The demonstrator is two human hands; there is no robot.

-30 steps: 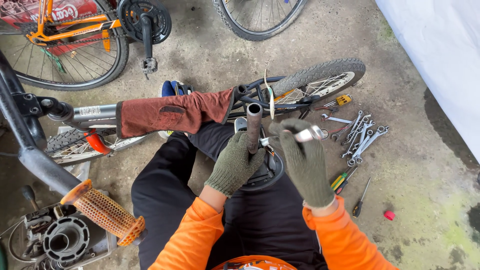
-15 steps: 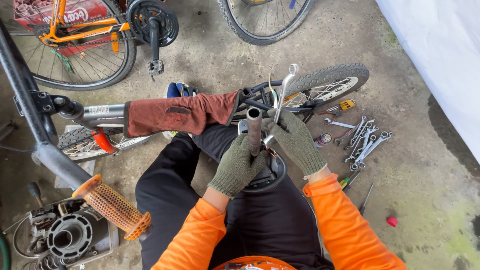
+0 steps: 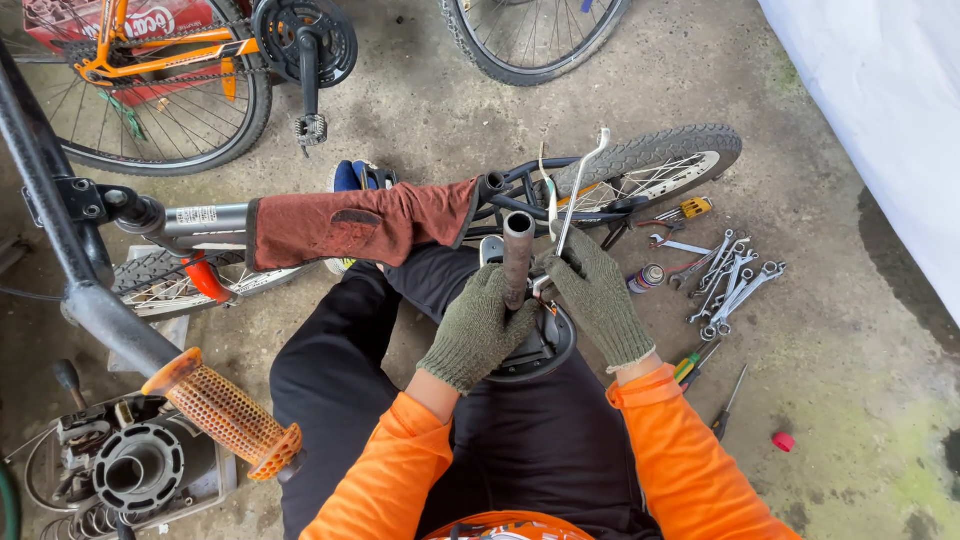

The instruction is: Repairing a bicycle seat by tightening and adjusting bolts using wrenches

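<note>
Seen from the head camera, the person sits on the concrete floor (image 3: 860,400) with a small bicycle lying across the lap. The left hand (image 3: 480,325), in a grey-green knit glove, has its grip clenched around a rusty brown metal tube (image 3: 518,250) that stands nearly upright at centre, its open end toward the camera. The right hand (image 3: 598,290), gloved the same way, sits just at 3 o'clock of the tube, its grip pinching the lower end of a thin silver lever (image 3: 578,190) that rises toward 12 o'clock and hooks over at the top. Under both hands lies a dark round part (image 3: 540,350), resting on the black trousers.

At 9 o'clock of the tube, a reddish-brown padded sleeve (image 3: 350,225) wraps the frame bar. At 2 o'clock lies the small bicycle wheel (image 3: 665,160) with its knobby tyre. At 3 o'clock, a cluster of silver wrenches (image 3: 735,285) is spread on the floor, with a small can (image 3: 646,278) between them and the right hand. A green-handled screwdriver (image 3: 688,364) lies near the right forearm, at 4 o'clock. An orange handlebar grip (image 3: 228,415) shows at 8 o'clock, and an orange bicycle (image 3: 150,70) stands at 10 o'clock.
</note>
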